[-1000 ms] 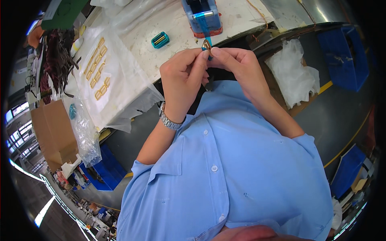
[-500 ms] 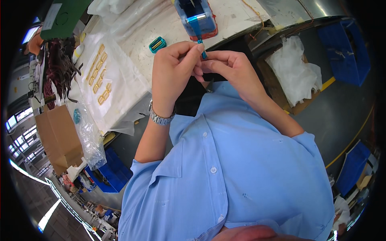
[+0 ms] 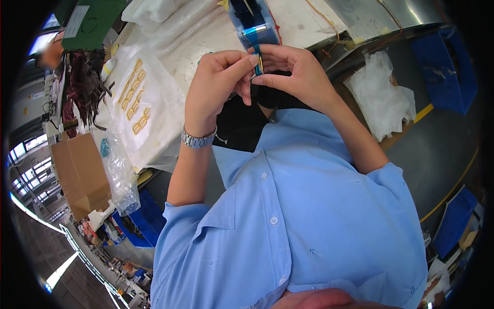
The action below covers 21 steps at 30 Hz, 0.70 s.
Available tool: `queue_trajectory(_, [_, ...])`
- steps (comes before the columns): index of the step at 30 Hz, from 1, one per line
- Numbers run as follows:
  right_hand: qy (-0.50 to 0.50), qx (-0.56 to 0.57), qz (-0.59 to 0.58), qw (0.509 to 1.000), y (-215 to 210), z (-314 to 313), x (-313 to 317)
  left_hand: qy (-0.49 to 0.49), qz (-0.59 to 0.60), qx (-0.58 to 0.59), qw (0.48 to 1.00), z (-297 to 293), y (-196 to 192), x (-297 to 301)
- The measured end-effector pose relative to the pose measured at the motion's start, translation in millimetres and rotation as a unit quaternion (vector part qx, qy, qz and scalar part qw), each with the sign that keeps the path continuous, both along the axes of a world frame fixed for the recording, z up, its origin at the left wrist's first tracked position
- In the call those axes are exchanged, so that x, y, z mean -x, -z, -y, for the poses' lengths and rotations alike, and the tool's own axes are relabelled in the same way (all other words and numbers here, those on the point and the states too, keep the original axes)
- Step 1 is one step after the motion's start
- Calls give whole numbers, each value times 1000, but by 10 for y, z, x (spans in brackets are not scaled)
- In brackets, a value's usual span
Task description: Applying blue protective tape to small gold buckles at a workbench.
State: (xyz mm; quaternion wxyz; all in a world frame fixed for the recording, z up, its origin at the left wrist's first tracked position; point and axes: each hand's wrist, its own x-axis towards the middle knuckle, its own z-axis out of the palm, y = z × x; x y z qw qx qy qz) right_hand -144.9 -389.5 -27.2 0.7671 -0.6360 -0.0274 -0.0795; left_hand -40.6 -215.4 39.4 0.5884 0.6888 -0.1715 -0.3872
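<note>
My left hand (image 3: 216, 85) and my right hand (image 3: 296, 74) meet in front of my chest, fingertips pinched together on a small gold-coloured metal part (image 3: 259, 63) with a strip of blue tape on it. The tape runs up toward a blue tape dispenser (image 3: 253, 21) standing on the bench just beyond my hands. A silver watch (image 3: 198, 140) sits on my left wrist. Most of the small part is hidden by my fingers.
Rows of gold parts (image 3: 133, 98) lie on white sheeting (image 3: 154, 118) at the left of the bench. A cardboard box (image 3: 77, 170) and a clear plastic bag (image 3: 119, 177) stand lower left. White wadding (image 3: 381, 92) and blue bins (image 3: 446, 62) lie to the right.
My head has dipped closer, so hands and dispenser sit higher and larger in view. Both hands have moved up to the dispenser's front, still pinching the small part.
</note>
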Motion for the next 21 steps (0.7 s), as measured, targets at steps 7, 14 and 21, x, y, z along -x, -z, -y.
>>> queue_trajectory(7, [76,35,49,995,20,-39,-13,5,-28,6,1000,42,-30,-80])
queue_trajectory(14, [85,28,9,996,-42,-46,-9,-2,-33,14,999,65,-4,-87])
queue_trajectory(21, [67,-15,-44,997,-176,-45,-16,-100,291,-11,952,57,-33,259])
